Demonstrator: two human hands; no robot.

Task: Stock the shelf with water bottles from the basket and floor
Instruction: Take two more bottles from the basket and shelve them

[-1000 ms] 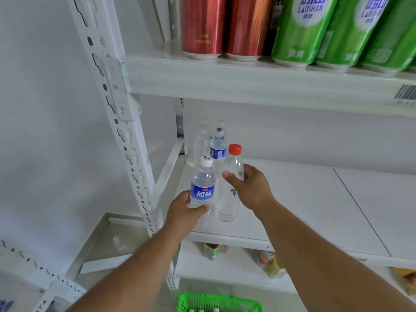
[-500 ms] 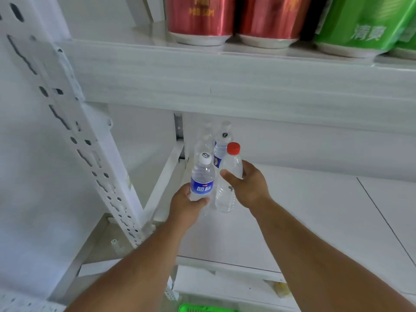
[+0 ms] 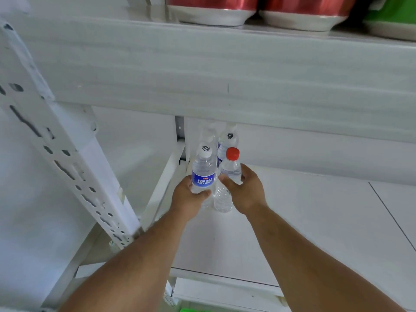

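My left hand [image 3: 188,199] grips a clear water bottle with a blue label and white cap [image 3: 203,174], held upright over the white shelf [image 3: 304,221]. Beside it, my right hand [image 3: 246,191] is closed around a clear bottle with a red cap [image 3: 227,176]; its base looks to rest on the shelf. Behind them, at the shelf's back left corner, stand two more bottles: one with a blue label [image 3: 226,143] and a plain clear one [image 3: 208,134]. A sliver of the green basket [image 3: 191,310] shows at the bottom edge.
The shelf above [image 3: 202,70] hangs low over the bottles and carries red cans [image 3: 213,10] and a green one [image 3: 391,16]. A perforated white upright [image 3: 60,158] slants down on the left. A lower shelf edge [image 3: 225,293] lies below.
Both hands have pushed their bottles deeper into the shelf toward the back left corner. The view has moved closer and lower, and the basket has nearly left the frame.
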